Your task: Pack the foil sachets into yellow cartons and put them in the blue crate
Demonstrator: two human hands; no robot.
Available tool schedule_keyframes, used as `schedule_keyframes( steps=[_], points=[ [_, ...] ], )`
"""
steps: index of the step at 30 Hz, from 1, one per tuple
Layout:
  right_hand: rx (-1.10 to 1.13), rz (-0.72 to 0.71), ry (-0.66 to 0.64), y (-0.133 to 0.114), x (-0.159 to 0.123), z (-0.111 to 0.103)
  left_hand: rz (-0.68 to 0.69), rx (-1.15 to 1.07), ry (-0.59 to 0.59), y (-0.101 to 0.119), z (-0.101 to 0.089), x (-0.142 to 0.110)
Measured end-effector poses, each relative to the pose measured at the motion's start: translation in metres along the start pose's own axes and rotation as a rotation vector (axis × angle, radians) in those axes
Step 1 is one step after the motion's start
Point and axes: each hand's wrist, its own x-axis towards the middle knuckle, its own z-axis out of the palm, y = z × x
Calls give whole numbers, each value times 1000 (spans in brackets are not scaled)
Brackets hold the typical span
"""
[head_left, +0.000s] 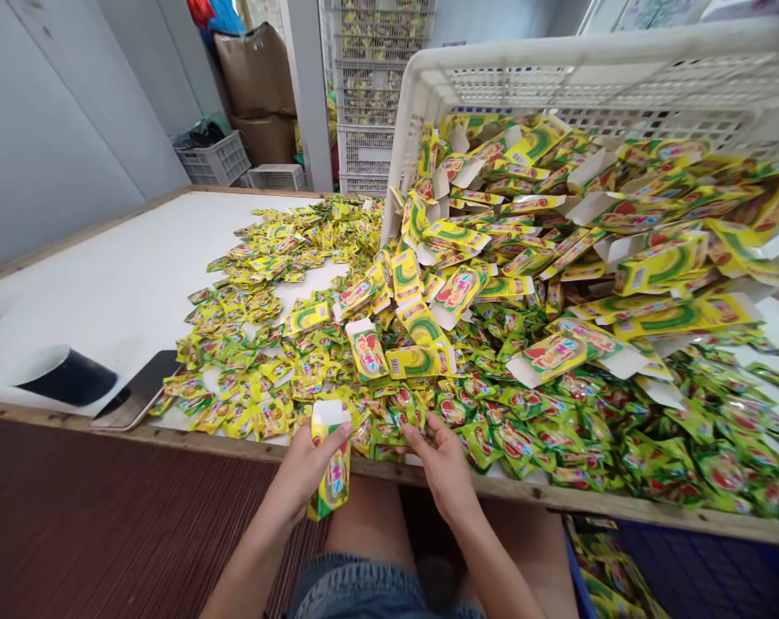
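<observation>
My left hand (312, 468) is closed around a small yellow-and-green candy box (334, 477), held upright at the table's front edge with its white top flap raised. My right hand (446, 468) is at the near side of the heap, thumb and fingers pinching a small green candy packet (402, 413); part of the packet is hidden by the fingers. Around it lie green packets (515, 443) with red fruit pictures. Yellow packets (260, 344) are spread to the left. Several more boxes, such as an open-ended box (367, 348), rest on top of the heap.
A large white crate (399, 137) lies tipped toward me, spilling boxes onto the white table (125, 258). At the left stand a dark cup (80, 376), lying on its side, and a phone (138, 391). Stacked crates (367, 112) and cartons (257, 73) stand behind. A blue crate (679, 567) sits below, right.
</observation>
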Motion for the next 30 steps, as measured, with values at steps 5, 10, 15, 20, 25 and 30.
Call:
schedule_keyframes(
  steps=[5, 10, 15, 20, 25, 30],
  points=[
    [45, 29, 23, 0, 0, -4, -48, -20, 91, -1, -3, -5],
    [56, 39, 30, 2, 1, -2, -123, -139, -26, 1, 1, 4],
    [119, 101, 75, -1, 0, -1, -22, -105, -101, 1, 1, 3],
    [88, 100, 53, -1, 1, -2, 19, -38, -139, 1, -9, -14],
    [51, 93, -42, -3, 4, 0, 61, -20, -227, 0, -11, -16],
    [-36, 68, -145, -5, 6, 4, 137, 159, -261, -4, 5, -2]
  ],
)
